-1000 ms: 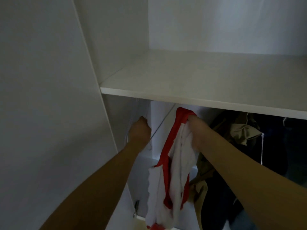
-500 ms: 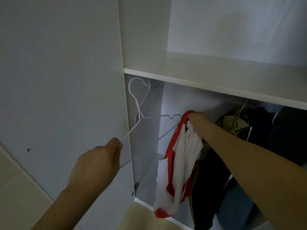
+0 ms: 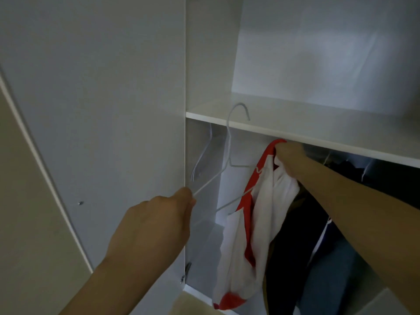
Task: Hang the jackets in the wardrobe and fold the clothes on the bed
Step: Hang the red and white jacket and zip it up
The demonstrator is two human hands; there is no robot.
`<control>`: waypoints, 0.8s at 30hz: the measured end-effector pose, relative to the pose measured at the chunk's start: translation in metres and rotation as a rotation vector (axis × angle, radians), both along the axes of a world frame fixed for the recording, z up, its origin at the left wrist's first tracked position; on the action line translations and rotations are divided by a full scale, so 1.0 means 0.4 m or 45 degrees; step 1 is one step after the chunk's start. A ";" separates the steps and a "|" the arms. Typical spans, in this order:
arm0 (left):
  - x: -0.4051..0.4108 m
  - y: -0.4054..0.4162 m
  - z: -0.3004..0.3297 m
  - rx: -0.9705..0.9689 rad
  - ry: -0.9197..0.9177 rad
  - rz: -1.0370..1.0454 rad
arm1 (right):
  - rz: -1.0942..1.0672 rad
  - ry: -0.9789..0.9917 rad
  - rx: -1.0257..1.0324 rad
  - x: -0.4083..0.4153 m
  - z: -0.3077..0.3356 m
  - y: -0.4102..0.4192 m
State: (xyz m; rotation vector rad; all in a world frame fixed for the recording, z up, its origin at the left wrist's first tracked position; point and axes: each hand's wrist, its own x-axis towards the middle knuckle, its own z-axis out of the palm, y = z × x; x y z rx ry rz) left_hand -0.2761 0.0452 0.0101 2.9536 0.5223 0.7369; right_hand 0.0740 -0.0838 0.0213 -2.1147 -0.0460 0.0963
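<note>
While the left hand pinches a white wire hanger before the wardrobe, the right hand grips a red-and-white jacket hanging under the shelf, beside dark clothes.

Hanger left of jacket (under shelf)

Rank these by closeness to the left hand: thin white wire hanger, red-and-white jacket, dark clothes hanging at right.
1. Thin white wire hanger: gripped in the left hand.
2. Red-and-white jacket: middle, held by the right hand.
3. Dark clothes: farthest right.
</note>
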 end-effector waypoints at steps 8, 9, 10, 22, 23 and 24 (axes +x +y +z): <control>0.080 0.030 -0.016 -0.145 0.105 0.051 | 0.186 0.001 0.221 -0.095 0.037 0.015; 0.085 0.036 -0.011 -0.217 0.099 -0.006 | 0.178 0.010 0.246 -0.105 0.047 0.010; 0.084 0.041 -0.007 -0.263 0.080 -0.072 | 0.155 0.013 0.247 -0.108 0.056 0.004; 0.243 0.023 -0.070 -0.568 -0.056 -0.357 | 0.359 -0.164 0.188 -0.194 0.059 -0.009; 0.259 0.027 -0.087 -0.651 -0.147 -0.382 | 0.452 -0.358 -0.018 -0.195 0.058 -0.023; 0.271 0.032 -0.101 -0.701 -0.239 -0.408 | 0.529 -0.529 -0.212 -0.194 0.060 -0.041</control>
